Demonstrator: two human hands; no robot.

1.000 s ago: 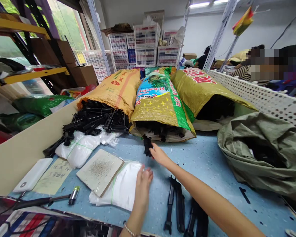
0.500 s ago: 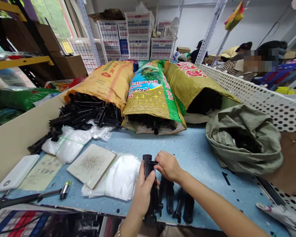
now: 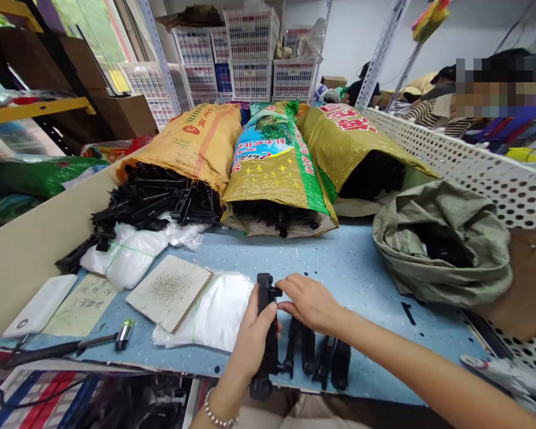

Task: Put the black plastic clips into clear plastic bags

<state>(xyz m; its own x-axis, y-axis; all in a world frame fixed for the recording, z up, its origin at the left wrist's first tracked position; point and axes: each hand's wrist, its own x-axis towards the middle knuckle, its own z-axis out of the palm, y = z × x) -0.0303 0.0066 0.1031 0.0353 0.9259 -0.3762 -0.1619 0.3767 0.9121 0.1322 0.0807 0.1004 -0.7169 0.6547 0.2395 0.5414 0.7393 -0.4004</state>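
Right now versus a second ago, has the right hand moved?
Yes: the right hand has drawn back toward the person, away from the middle sack, to the black part in the left hand.

White crates (image 3: 251, 78), handwritten note (image 3: 83, 305), cardboard box (image 3: 127, 122).

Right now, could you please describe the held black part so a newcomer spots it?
On the blue table, start at the middle printed sack and come nearer. The left hand holds the long black part; the black pieces beside it lie unheld.
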